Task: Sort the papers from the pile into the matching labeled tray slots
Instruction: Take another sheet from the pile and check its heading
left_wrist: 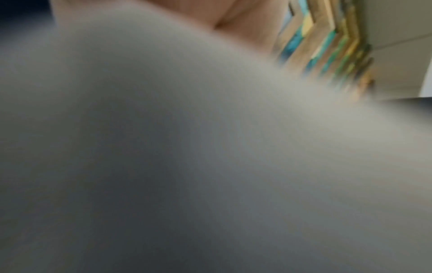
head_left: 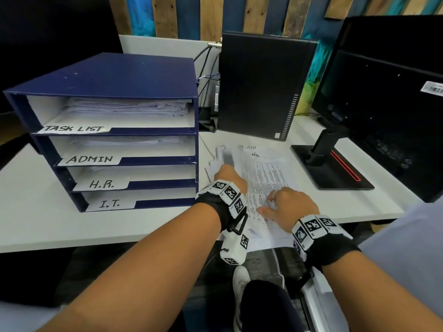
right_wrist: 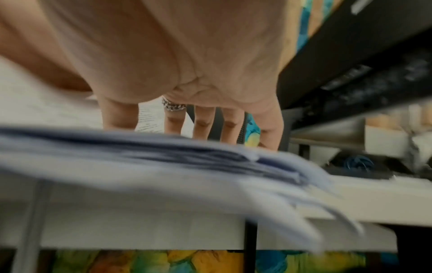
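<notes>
A dark blue tray organiser [head_left: 119,75] stands at the left of the white desk, its slots labelled TASK LIST [head_left: 74,128], ADMIN [head_left: 90,159], H.R. [head_left: 102,184] and I.T. [head_left: 109,203]. The upper two slots hold papers. Right of it lies the pile of printed papers [head_left: 268,168]. My left hand [head_left: 227,174] is at the pile's left edge, gripping a blurred, lifted sheet [head_left: 226,158]; its fingers are hidden. That sheet [left_wrist: 187,147] fills the left wrist view. My right hand [head_left: 287,204] presses flat on the pile, fingers [right_wrist: 205,125] straight on the paper stack [right_wrist: 140,166].
A black computer tower [head_left: 263,85] stands behind the pile, with cables [head_left: 206,75] at its left. A black monitor [head_left: 388,92] on a flat base [head_left: 335,168] is at the right. The pile overhangs the desk's front edge [head_left: 96,236].
</notes>
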`<state>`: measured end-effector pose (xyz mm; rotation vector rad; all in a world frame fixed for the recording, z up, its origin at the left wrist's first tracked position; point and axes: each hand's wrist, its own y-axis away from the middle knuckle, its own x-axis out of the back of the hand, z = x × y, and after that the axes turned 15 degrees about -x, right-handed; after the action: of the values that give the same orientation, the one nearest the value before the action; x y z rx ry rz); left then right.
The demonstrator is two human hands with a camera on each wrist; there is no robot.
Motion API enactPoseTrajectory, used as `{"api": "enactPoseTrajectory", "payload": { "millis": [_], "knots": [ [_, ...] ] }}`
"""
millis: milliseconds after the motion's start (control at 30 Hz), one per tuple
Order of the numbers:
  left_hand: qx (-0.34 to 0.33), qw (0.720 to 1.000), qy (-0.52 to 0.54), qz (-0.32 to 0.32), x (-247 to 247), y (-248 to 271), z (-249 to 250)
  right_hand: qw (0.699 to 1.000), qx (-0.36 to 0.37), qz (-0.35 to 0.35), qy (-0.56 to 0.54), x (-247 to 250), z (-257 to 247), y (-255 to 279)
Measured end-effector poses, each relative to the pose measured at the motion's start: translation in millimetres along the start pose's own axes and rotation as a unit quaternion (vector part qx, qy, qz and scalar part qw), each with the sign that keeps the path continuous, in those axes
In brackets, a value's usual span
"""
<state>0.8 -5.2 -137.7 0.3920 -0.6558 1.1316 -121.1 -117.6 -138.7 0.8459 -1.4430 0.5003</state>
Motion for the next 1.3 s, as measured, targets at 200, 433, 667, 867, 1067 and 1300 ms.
{"api": "enactPoseTrajectory", "payload": {
  "millis": [200, 433, 667, 867, 1067, 1300],
  "knots": [
    [-0.112, 0.983, 0.135, 0.05, 20.6, 42.8, 5.8, 0.974, -0.093, 0.062, -0.197, 5.9, 15.6, 8.1],
    [-0.164, 0.943, 0.281, 0.077, 70.0, 90.1, -22.6, 0.816, -0.05, 0.056, -0.573, 34.1, 19.9, 19.4],
    [-0.067, 0.941, 0.312, 0.113, 110.9, 142.1, -79.8, 0.806, 0.048, -0.016, -0.59, 7.8, -26.0, 70.7],
    [0.057, 0.963, 0.223, 0.143, 136.6, 195.2, -143.6, 0.841, 0.051, -0.141, -0.52, -47.2, -79.7, 113.1],
    [0.126, 0.974, 0.139, 0.13, 169.4, 206.3, -185.3, 0.862, 0.028, -0.231, -0.451, -66.3, -115.0, 124.6],
    [0.112, 0.985, 0.042, 0.122, 207.6, 161.0, -172.5, 0.846, 0.024, -0.319, -0.428, -62.4, -119.2, 134.6]
  ]
}}
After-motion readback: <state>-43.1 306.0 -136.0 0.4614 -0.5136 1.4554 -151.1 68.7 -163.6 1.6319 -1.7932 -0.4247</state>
